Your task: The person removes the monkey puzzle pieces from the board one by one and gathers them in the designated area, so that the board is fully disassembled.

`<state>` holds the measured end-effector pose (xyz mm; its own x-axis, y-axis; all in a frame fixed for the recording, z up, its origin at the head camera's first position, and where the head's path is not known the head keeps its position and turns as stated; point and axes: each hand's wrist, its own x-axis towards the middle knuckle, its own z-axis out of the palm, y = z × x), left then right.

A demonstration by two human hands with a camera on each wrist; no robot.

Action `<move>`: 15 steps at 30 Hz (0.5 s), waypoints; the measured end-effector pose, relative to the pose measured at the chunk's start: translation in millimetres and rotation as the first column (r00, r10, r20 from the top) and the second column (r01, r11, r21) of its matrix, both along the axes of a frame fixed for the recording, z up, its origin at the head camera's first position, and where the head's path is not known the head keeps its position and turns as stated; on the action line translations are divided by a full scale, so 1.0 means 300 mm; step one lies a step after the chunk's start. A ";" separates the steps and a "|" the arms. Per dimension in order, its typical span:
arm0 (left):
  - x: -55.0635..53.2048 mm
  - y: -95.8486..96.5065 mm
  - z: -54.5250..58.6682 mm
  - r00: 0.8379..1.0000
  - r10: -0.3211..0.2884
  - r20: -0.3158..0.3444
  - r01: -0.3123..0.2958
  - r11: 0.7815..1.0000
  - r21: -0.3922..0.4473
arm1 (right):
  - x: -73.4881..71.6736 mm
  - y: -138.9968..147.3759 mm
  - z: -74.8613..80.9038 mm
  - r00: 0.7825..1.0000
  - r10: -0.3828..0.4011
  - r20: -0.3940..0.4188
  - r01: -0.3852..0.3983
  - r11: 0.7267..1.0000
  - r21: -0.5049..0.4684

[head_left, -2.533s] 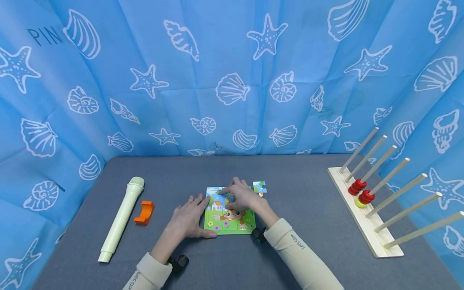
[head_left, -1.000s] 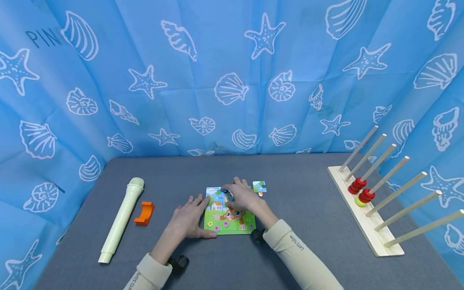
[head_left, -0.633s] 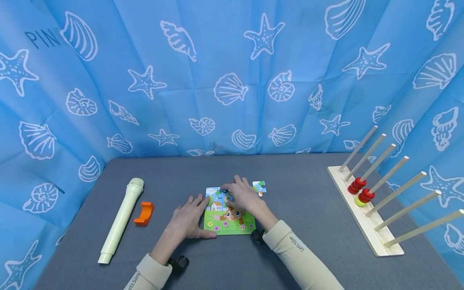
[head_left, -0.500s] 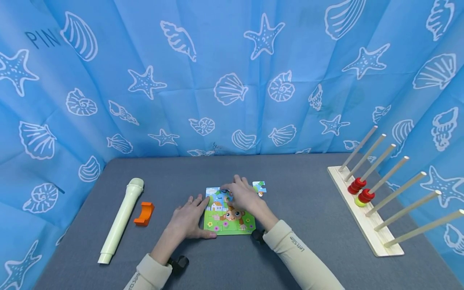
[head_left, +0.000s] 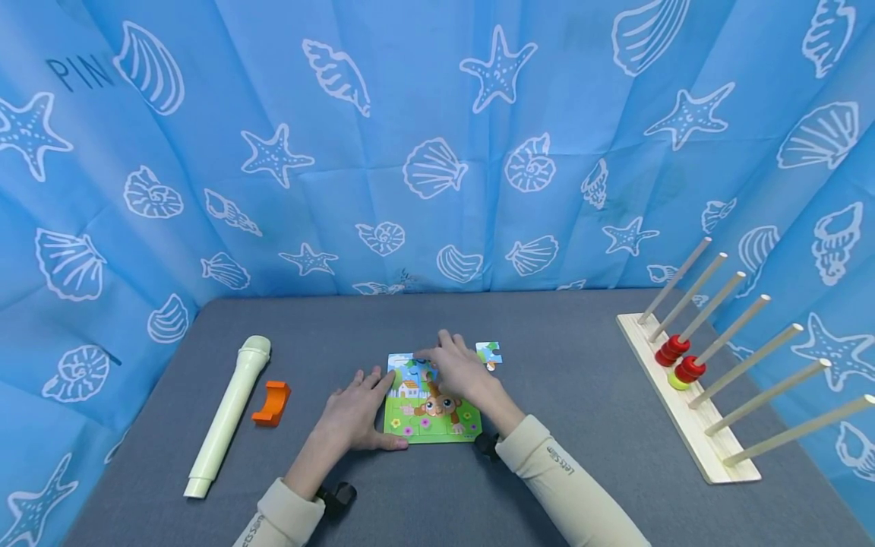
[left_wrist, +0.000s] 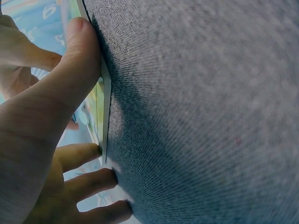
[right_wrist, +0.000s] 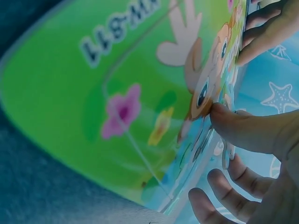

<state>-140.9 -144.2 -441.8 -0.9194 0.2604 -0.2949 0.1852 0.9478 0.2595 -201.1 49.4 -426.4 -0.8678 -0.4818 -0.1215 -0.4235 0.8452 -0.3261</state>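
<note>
A monkey jigsaw puzzle (head_left: 424,425) on a green board lies on the table. My left hand (head_left: 355,410) rests along its left side with fingers spread. In the left wrist view, the thumb (left_wrist: 77,60) lies against the board's edge and the fingertips touch down beside it. Over the puzzle's upper right part is my right hand (head_left: 461,368). In the right wrist view it pinches a puzzle piece (right_wrist: 227,153) between thumb and index finger, just above the board, its other fingers loosely bent. That hand hides part of the puzzle in the head view. A loose piece (head_left: 487,351) lies beyond the upper right corner.
On the left lie a pale green toy microphone (head_left: 229,418) and an orange curved block (head_left: 272,403). At the right stands a wooden peg rack (head_left: 690,403) with red rings (head_left: 673,349) and one yellow ring. A blue shell-print curtain (head_left: 437,213) borders the grey table (head_left: 547,471).
My right hand has shifted slightly at the same spot, its fingers changing their bend, and more of the monkey's raised arm shows beneath it. My left hand stays put.
</note>
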 end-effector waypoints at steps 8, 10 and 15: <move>-0.003 0.006 -0.001 1.000 0.000 0.004 0.000 1.000 -0.006 | -0.010 0.045 0.011 1.000 0.011 -0.001 -0.011 0.999 -0.051; -0.003 0.006 0.000 1.000 0.002 0.004 -0.002 1.000 -0.008 | -0.015 0.062 0.020 1.000 0.011 -0.004 -0.011 0.998 -0.058; -0.006 0.005 -0.005 1.000 0.010 0.009 -0.010 1.000 -0.018 | -0.019 0.109 0.045 1.000 0.011 0.005 -0.011 0.999 -0.038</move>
